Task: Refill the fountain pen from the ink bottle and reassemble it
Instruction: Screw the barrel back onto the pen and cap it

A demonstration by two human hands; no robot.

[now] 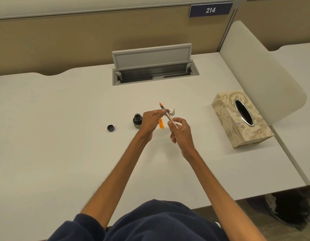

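Head view: the only writing you can read is "214", white on a blue sign (210,10) on the partition behind the bench (64,136) (the bottle's label is too small to make out).

The pen (168,117) is up off the bench, tilted, with its orange nib end pointing away from you. Your left grip (150,120) pinches it just behind the orange section. Your right grip (181,132) has its fingers curled round the rear end. Both are closed on the pen.

The bottle (137,120) stands uncapped just beside your left grip. Its cap (110,128) lies near it on the left, apart from it. An orange barrel (161,124) lies on the bench, partly hidden behind your left grip. A white tissue scrap (172,112) sits beyond the pen.

A hatch (151,58) with its lid raised is at the far edge. A tissue box (241,119) stands near the right edge, well apart from your hands, with a divider (255,66) behind it. Open surface runs left of the cap and between you and your hands.

Count: one bottle, one cap, one barrel, one scrap, one box.
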